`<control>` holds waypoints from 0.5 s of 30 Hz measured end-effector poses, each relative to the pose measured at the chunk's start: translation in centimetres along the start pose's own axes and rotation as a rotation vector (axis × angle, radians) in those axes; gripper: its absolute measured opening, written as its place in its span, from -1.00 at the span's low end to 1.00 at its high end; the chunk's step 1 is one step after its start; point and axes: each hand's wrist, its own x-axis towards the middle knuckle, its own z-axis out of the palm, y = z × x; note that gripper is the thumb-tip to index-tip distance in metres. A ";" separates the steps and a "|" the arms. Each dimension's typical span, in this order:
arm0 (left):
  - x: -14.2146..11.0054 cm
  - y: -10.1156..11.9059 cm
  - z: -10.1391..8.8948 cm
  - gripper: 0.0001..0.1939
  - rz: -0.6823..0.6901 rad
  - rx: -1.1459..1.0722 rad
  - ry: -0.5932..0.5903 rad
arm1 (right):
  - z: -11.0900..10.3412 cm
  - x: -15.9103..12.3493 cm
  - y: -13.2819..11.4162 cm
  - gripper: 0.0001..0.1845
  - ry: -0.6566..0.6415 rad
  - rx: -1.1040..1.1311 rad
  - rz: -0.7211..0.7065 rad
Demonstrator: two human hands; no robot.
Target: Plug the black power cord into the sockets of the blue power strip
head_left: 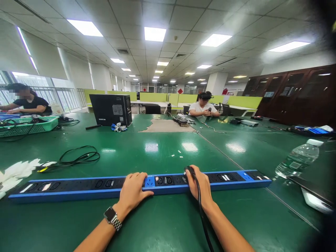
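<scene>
A long blue and black power strip lies crosswise on the green table, with rows of sockets along its top. My left hand grips it left of its middle, fingers over the top and thumb along the near side. In my right hand is a black power plug, held against the strip right of its middle. Its black cord runs down past my wrist toward the near table edge. Whether the plug's prongs sit in a socket is hidden by my fingers.
A water bottle leans at the right, near a dark-edged flat device. Coiled black cable, white gloves and a green basket are at left. Behind stand a computer case and two people, one left, one opposite.
</scene>
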 end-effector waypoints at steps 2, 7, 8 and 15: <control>-0.2 0.0 0.1 -0.49 0.002 0.001 0.008 | 0.3 -0.1 -0.3 -0.58 0.020 -0.016 0.026; -0.3 -0.3 0.4 -0.47 0.017 0.004 0.033 | 1.0 -0.2 -0.2 -0.57 0.061 -0.040 0.070; -0.4 -0.3 0.5 -0.47 0.020 0.000 0.038 | 1.1 -0.2 -0.1 -0.57 0.064 -0.042 0.073; -0.3 0.0 0.4 -0.47 0.038 0.023 0.065 | 1.0 0.1 -0.1 -0.55 0.019 -0.070 0.080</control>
